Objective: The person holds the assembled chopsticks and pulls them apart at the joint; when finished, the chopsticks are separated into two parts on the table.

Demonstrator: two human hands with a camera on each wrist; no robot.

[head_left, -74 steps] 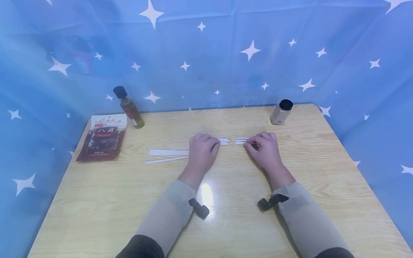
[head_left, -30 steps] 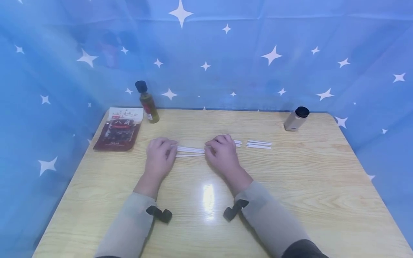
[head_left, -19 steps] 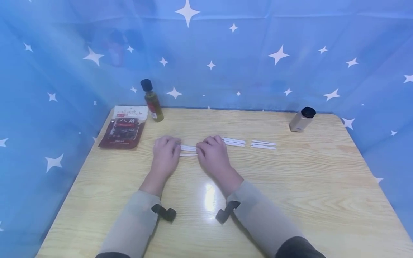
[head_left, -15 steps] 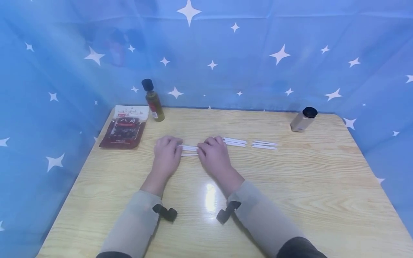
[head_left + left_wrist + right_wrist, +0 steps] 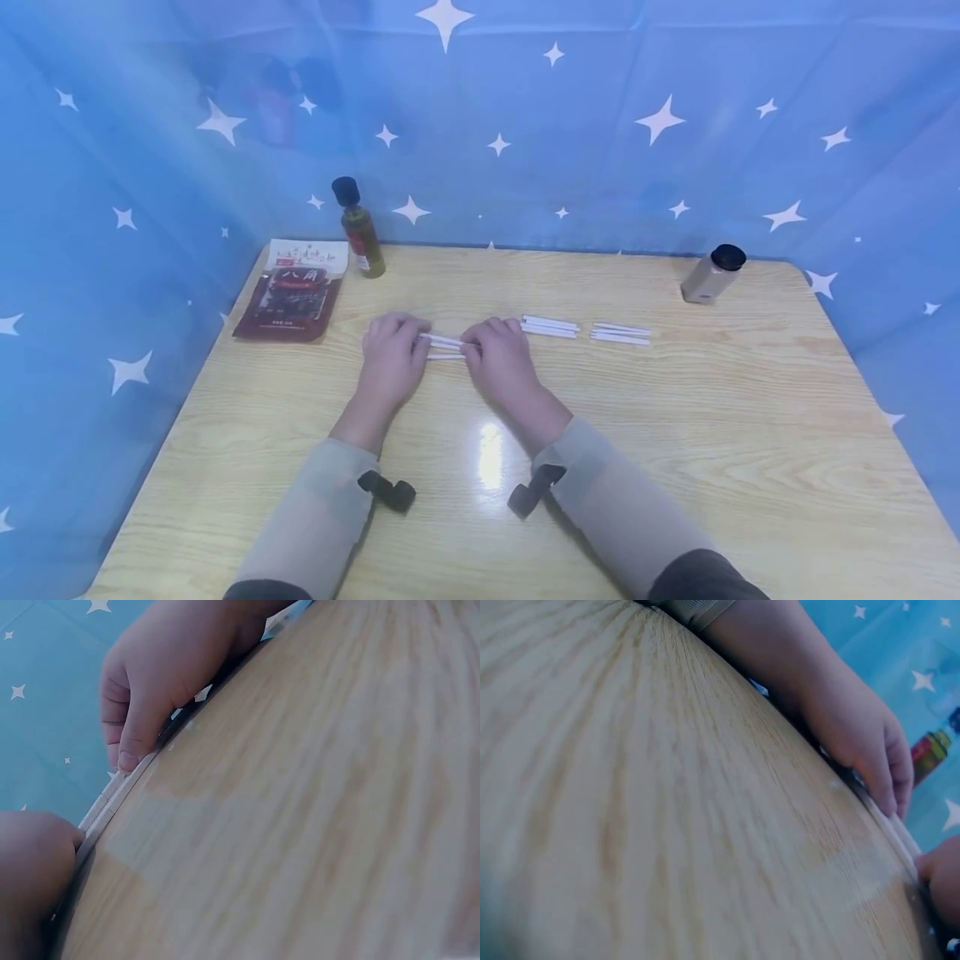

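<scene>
Several thin white sticks lie in three groups on the wooden table. My left hand (image 5: 393, 354) pinches the left end of the leftmost sticks (image 5: 446, 342). At their right end, the thumb and fingers of my right hand (image 5: 501, 358) pinch them too. A single stick (image 5: 446, 357) runs a little nearer to me, its ends hidden by the hands. In the left wrist view, the right thumb touches the sticks (image 5: 112, 796). Just right of my right hand lies the middle group (image 5: 551, 327), and beyond it the right group (image 5: 621, 334); neither is held.
A brown-and-white spice packet (image 5: 288, 292) lies at the table's back left, beside a dark-capped oil bottle (image 5: 363, 242). Back right stands a black-lidded jar (image 5: 711, 277). Behind the wooden table (image 5: 675, 433) hangs a blue star-patterned curtain (image 5: 525, 125).
Both hands have moved left, from the middle and right groups to the leftmost sticks. Over the last half second they stay there, and those sticks tilt slightly. The head view has shifted.
</scene>
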